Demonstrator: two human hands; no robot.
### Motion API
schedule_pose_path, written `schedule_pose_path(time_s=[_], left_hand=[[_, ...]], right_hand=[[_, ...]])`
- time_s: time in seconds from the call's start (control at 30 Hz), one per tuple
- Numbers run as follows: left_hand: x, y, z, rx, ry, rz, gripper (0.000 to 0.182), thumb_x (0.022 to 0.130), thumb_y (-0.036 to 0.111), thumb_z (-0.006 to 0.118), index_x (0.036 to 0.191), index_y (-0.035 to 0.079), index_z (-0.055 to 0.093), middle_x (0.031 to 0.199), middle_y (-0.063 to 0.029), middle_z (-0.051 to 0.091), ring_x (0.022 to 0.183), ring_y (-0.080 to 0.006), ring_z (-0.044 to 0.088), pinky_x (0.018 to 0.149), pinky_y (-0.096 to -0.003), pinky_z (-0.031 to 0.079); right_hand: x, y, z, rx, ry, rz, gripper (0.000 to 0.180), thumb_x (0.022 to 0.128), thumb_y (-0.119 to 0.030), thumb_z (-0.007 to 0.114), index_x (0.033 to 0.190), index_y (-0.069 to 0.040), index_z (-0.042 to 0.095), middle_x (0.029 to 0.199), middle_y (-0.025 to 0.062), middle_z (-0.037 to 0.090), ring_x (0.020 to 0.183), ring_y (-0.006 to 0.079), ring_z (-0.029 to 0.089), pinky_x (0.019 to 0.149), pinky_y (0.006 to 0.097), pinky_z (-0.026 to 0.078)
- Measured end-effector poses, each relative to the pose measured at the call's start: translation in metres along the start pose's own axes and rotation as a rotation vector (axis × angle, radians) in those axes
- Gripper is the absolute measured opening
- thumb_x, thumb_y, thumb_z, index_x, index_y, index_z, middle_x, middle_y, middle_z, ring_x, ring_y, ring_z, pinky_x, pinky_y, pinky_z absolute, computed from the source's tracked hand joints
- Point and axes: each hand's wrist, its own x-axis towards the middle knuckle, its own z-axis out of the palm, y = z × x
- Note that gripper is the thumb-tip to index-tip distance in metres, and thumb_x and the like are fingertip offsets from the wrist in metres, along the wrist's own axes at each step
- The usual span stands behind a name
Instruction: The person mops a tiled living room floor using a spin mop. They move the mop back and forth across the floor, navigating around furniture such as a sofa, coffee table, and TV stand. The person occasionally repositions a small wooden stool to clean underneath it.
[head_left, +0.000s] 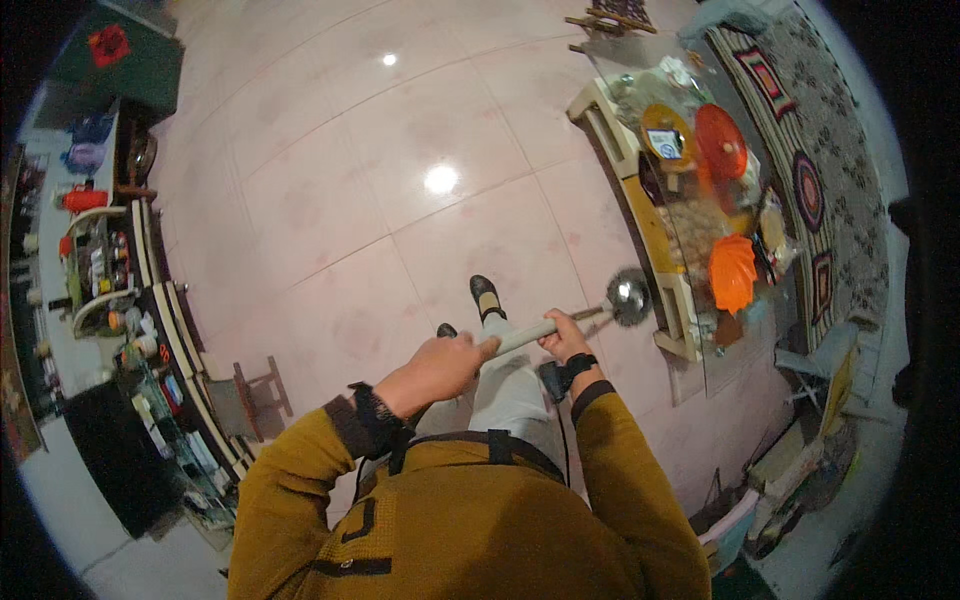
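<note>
A long-handled tool with a pale shaft (526, 337) and a shiny round metal head (628, 298) is held across the front of my body. My left hand (442, 369) is closed around the near end of the shaft. My right hand (564, 337) grips it farther along, closer to the head. That round head is to the right, beside the low table's cream leg; whether the two touch cannot be told. Below the shaft are my light trousers and dark shoes (485, 295) on the tiled floor (450, 247).
On the right, a glass-topped table (701, 360) bears an orange leaf-shaped dish (733, 274), a red lid (720, 141) and other items. Behind it runs a patterned sofa (847, 172). Cluttered shelves (97, 315) and a small wooden chair (259, 397) stand at the left.
</note>
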Motion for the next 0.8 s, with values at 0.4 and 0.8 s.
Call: schedule_pose_path(time_s=[0.4, 0.8], left_hand=[[-0.193, -0.045, 0.000, -0.260, 0.238, -0.498, 0.054, 0.077, 0.011, 0.061, 0.129, 0.011, 0.045, 0.088, -0.0190, 0.059, 0.077, -0.0370, 0.060, 0.066, -0.0454, 0.049], [-0.253, 0.015, 0.106, -0.613, 0.670, -0.752, 0.077, 0.072, 0.009, 0.067, 0.139, 0.001, 0.030, 0.085, -0.0244, 0.057, 0.077, -0.0415, 0.058, 0.067, -0.0448, 0.047]], right_hand=[[-0.007, 0.088, 0.166, -0.543, -0.520, 0.264, 0.022, 0.085, -0.015, 0.058, 0.096, 0.002, 0.049, 0.084, 0.0115, 0.055, 0.066, 0.0232, 0.059, 0.055, 0.0336, 0.056], [-0.030, 0.202, 0.300, -1.186, -0.728, 0.386, 0.032, 0.081, -0.020, 0.062, 0.086, 0.011, 0.051, 0.071, 0.0123, 0.055, 0.053, 0.0201, 0.060, 0.049, 0.0333, 0.058]])
